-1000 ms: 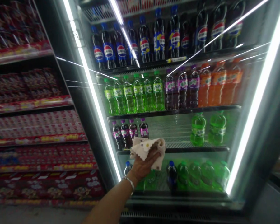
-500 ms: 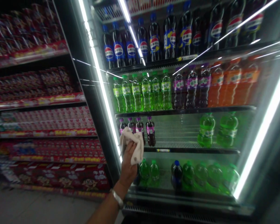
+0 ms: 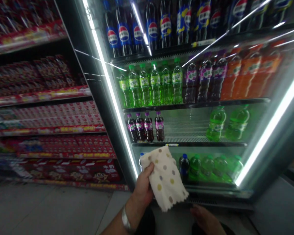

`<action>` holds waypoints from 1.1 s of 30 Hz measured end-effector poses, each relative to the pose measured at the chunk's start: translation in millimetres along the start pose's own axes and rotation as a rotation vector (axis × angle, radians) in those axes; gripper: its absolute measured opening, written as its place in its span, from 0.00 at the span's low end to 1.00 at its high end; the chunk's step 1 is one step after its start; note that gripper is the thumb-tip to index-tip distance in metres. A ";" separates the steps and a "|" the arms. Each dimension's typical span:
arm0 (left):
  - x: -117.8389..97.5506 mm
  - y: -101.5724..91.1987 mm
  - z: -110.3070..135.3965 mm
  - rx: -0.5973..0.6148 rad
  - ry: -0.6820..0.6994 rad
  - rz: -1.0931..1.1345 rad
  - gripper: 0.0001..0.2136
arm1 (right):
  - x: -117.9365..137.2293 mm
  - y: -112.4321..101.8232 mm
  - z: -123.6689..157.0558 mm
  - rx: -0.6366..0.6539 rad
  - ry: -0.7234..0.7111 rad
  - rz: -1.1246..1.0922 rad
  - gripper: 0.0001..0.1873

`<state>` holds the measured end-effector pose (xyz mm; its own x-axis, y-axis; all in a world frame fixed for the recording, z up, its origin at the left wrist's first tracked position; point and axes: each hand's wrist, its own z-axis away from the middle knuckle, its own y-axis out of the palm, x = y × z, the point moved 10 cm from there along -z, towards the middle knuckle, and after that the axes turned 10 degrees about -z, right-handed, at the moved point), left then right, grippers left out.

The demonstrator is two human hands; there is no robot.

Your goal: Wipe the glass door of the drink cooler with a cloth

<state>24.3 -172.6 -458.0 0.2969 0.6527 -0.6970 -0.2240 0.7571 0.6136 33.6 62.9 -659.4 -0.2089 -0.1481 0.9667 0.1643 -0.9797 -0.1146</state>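
My left hand (image 3: 142,187), with a silver bracelet on the wrist, is shut on a cream cloth with coloured dots (image 3: 166,179). The cloth hangs flat in front of the lower part of the drinks cooler's glass door (image 3: 186,130), over the bottom shelf. Whether it touches the glass I cannot tell. My right hand (image 3: 205,220) is low at the bottom edge, dim and partly cut off, with nothing visible in it. Behind the cloth stand a dark blue-capped bottle (image 3: 184,166) and green bottles (image 3: 210,166).
The lit cooler holds rows of cola bottles (image 3: 152,31), green bottles (image 3: 152,86), purple bottles (image 3: 144,127) and orange bottles (image 3: 250,73). A bright light strip (image 3: 112,98) runs down its left frame. Red packaged goods fill shelves (image 3: 46,94) to the left. Grey floor (image 3: 51,212) lies below.
My left hand has dropped from the purple-bottle shelf at the door's left edge to the bottom shelf, and the bunched cloth now hangs spread out. My right hand has come into view.
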 end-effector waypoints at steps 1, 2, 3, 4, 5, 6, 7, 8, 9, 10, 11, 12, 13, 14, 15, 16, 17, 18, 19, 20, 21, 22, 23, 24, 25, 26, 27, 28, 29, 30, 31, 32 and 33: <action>9.7 3.0 3.1 0.036 -0.040 -0.019 0.16 | 11.1 11.1 -0.3 0.016 0.034 -0.302 0.37; 18.0 4.9 6.3 0.060 -0.069 -0.046 0.15 | 29.5 26.3 1.4 0.084 0.037 -0.545 0.39; 24.9 5.9 9.3 0.076 -0.088 -0.077 0.14 | 46.5 39.4 5.0 0.136 0.076 -0.708 0.40; 30.0 6.8 12.1 0.091 -0.095 -0.107 0.13 | 63.7 49.1 9.6 0.168 0.110 -0.814 0.40; 35.0 7.5 14.6 0.106 -0.103 -0.141 0.13 | 82.9 55.8 14.5 0.202 0.108 -0.874 0.40; 39.6 7.2 16.9 0.112 -0.112 -0.180 0.13 | 100.1 60.2 19.6 0.227 0.101 -0.930 0.40; 43.5 6.2 19.0 0.112 -0.117 -0.219 0.13 | 113.9 64.1 24.8 0.256 0.098 -0.960 0.41; 46.3 5.0 20.9 0.108 -0.113 -0.262 0.13 | 123.7 65.9 29.4 0.266 0.092 -0.964 0.40; 48.3 3.6 22.5 0.103 -0.101 -0.306 0.13 | 130.3 68.2 33.9 0.279 0.092 -0.963 0.38; 49.9 2.9 23.8 0.102 -0.087 -0.347 0.13 | 133.0 70.1 38.0 0.279 0.102 -0.952 0.37; 51.4 2.5 24.9 0.105 -0.073 -0.381 0.13 | 132.1 71.4 41.6 0.264 0.129 -0.934 0.37; 52.8 2.8 25.3 0.115 -0.063 -0.408 0.13 | 128.8 72.1 45.1 0.237 0.169 -0.911 0.37; 54.4 3.7 25.2 0.134 -0.063 -0.431 0.14 | 124.1 71.0 48.4 0.192 0.216 -0.883 0.38; 54.2 5.6 24.3 0.162 -0.054 -0.444 0.15 | 120.3 67.8 51.7 0.142 0.257 -0.858 0.39; 49.8 6.9 22.5 0.177 -0.022 -0.432 0.16 | 118.0 63.2 55.0 0.094 0.291 -0.845 0.39; 41.0 6.7 20.3 0.170 0.031 -0.393 0.17 | 117.3 58.1 58.1 0.059 0.322 -0.849 0.39; 29.0 4.4 18.4 0.138 0.095 -0.328 0.18 | 117.5 51.9 60.9 0.028 0.349 -0.872 0.38; 14.2 0.4 18.0 0.088 0.169 -0.239 0.19 | 117.1 44.3 63.5 -0.009 0.379 -0.906 0.37; 1.5 -4.6 19.3 0.028 0.217 -0.142 0.19 | 115.5 36.3 66.1 -0.049 0.416 -0.944 0.36; -8.7 -6.7 22.5 -0.009 0.242 -0.067 0.18 | 112.8 28.6 68.8 -0.090 0.456 -0.975 0.36; -18.4 -4.3 27.8 -0.011 0.271 -0.015 0.18 | 109.2 21.3 71.7 -0.132 0.496 -0.993 0.36; -27.1 1.3 34.6 0.007 0.298 0.004 0.19 | 105.7 15.4 74.3 -0.168 0.525 -0.999 0.37; -33.4 7.8 42.1 0.026 0.314 0.006 0.21 | 102.6 11.5 76.6 -0.193 0.546 -0.995 0.37; -37.2 13.6 49.6 0.035 0.320 0.002 0.23 | 99.6 10.3 79.1 -0.205 0.567 -0.984 0.38; -38.6 18.8 56.3 0.038 0.315 -0.011 0.25 | 96.6 10.3 81.7 -0.219 0.583 -0.971 0.38; -38.5 23.1 61.9 0.036 0.307 -0.022 0.26 | 93.9 11.6 84.3 -0.231 0.595 -0.962 0.39; -37.5 26.4 66.2 0.031 0.299 -0.032 0.26 | 91.2 13.9 86.9 -0.240 0.607 -0.957 0.39; -36.3 28.8 69.2 0.024 0.292 -0.038 0.25 | 88.6 16.5 89.3 -0.246 0.620 -0.955 0.39; -35.4 30.2 71.3 0.016 0.290 -0.040 0.24 | 86.0 19.2 91.5 -0.249 0.634 -0.957 0.39; -35.1 31.0 72.5 0.009 0.292 -0.039 0.23 | 83.7 21.2 93.2 -0.250 0.646 -0.960 0.39; -35.3 31.2 73.2 0.002 0.295 -0.038 0.23 | 81.8 22.6 94.2 -0.246 0.655 -0.960 0.40; -35.8 31.1 73.7 -0.004 0.299 -0.038 0.22 | 80.3 23.3 95.0 -0.240 0.663 -0.957 0.40; -36.4 31.1 74.0 -0.007 0.301 -0.041 0.22 | 79.2 23.2 95.3 -0.239 0.666 -0.957 0.40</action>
<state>75.3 -174.7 -386.1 0.0180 0.5993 -0.8004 -0.2237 0.7826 0.5809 112.8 41.3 -563.7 -0.6203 0.6855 0.3812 -0.5000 -0.7200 0.4812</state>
